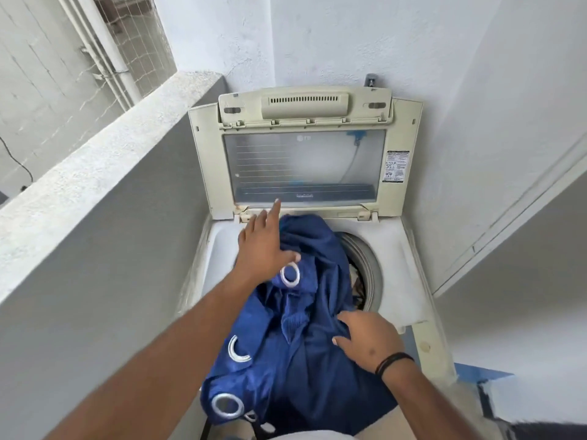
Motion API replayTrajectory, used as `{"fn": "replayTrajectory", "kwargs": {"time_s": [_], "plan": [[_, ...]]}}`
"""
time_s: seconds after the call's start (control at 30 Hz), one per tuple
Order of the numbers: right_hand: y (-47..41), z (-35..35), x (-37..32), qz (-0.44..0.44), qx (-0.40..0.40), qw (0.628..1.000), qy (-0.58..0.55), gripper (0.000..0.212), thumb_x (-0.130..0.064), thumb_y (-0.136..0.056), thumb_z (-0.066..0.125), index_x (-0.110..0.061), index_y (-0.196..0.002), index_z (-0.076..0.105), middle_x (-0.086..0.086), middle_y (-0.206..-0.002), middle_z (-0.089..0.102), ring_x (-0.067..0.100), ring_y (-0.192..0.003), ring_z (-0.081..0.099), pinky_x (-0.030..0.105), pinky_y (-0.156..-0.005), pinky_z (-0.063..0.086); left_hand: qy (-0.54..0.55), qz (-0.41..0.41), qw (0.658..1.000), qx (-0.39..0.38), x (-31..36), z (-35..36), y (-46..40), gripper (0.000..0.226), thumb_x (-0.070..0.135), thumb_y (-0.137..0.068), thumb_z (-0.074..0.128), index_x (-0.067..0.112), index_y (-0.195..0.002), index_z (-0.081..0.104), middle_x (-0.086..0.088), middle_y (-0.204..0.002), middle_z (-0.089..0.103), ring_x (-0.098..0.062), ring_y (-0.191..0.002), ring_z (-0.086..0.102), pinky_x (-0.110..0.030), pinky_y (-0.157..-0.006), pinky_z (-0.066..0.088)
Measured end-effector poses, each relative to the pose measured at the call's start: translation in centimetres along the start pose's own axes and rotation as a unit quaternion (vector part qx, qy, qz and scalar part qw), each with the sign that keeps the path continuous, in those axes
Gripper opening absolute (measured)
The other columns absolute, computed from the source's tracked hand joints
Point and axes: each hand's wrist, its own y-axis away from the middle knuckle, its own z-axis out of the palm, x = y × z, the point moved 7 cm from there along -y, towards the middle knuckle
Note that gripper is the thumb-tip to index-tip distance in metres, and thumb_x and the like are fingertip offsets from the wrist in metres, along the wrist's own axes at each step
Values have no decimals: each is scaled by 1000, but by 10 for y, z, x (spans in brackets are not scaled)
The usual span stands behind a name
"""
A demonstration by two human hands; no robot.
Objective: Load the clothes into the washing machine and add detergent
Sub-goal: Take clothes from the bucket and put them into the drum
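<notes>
Nearest of all, a blue curtain (305,360) with white rings along its edge is heaped over the near rim of the washing machine (403,249), and most of it is not in the drum yet; its far end is bunched over the opening, while the near folds spill down the front. On the left, the left hand (263,249) hovers over the cloth with its fingers loose and one finger pointing away toward the raised lid (305,154), and I can't make out that it grips anything. On the right, the right hand (368,339) lies on the fabric with fingers spread and slightly bent, pressing it down, not pinching it. To do this step well, I'd feed the curtain in from the far end, push it down in loose folds around the drum, and keep the rings clear of the rim. No detergent is in sight.
</notes>
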Motion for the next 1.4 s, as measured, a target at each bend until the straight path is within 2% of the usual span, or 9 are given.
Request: {"fn": "replayTrajectory", "kwargs": {"time_s": [0.13,0.37,0.5,0.67,0.8,0.97,1.13,1.23,1.4], "plan": [[-21,-11,10,31,47,996,-63,29,-25,-93,56,-16,-66,47,1,-70,57,30,-76,60,35,-64,45,70,-36,990,-120,-42,52,61,93,66,-62,77,32,-143,47,2,-142,53,-21,-130,52,-41,-104,45],[-76,-122,19,81,321,876,-350,11,-10,-95,56,-14,-87,63,3,-85,64,25,-83,59,24,-70,36,112,-55,991,-41,-63,72,141,92,76,-64,64,30,-142,51,10,-133,57,-15,-123,53,-36,-103,45],[-113,-116,-5,13,130,869,-478,81,-31,-91,67,-18,-157,21,-5,-157,32,8,-143,30,31,-118,28,42,-57,996,-60,-70,83,155,98,79,-61,55,25,-142,54,7,-134,59,-17,-126,53,-36,-107,41],[-70,-82,-17,-44,50,947,-313,76,-28,-89,72,-18,-154,33,0,-156,38,18,-142,38,32,-117,32,31,-41,996,-72,-69,82,142,39,56,-69,72,28,-96,76,14,-98,70,-14,-96,65,-35,-85,49],[-25,-47,1,-6,-58,974,-220,72,-48,-82,75,-24,-143,47,-2,-124,61,14,-107,60,30,-97,49,-10,-39,996,-85,-55,73,127,8,29,-85,75,23,-82,73,11,-86,68,-14,-86,63,-33,-76,50],[21,-8,20,46,-188,973,-124,76,-71,-60,77,-23,-114,54,-4,-105,64,18,-83,66,35,-69,59,62,-12,998,7,6,9,68,9,26,-91,69,21,-84,69,12,-83,62,-14,-80,58,-29,-72,43],[2,15,23,36,-85,985,-144,22,-38,-89,65,-18,-86,57,3,-91,66,27,-87,65,32,-72,51,213,17,957,197,65,-62,6,5,24,-94,65,26,-97,69,13,-91,68,-12,-85,65,-30,-75,51],[-10,20,33,57,-43,971,-227,26,-26,-95,60,-15,-73,51,1,-74,60,26,-76,62,29,-59,42,154,74,974,148,72,-37,2,52,36,-85,70,30,-135,56,8,-125,64,-16,-111,61,-35,-95,49],[-19,-14,51,124,76,924,-355,31,-20,-96,62,2,-77,54,20,-78,63,35,-74,62,32,-60,44,167,3,985,-33,13,55,41,97,74,-71,73,32,-151,38,12,-139,55,-10,-125,54,-40,-106,46]]}}
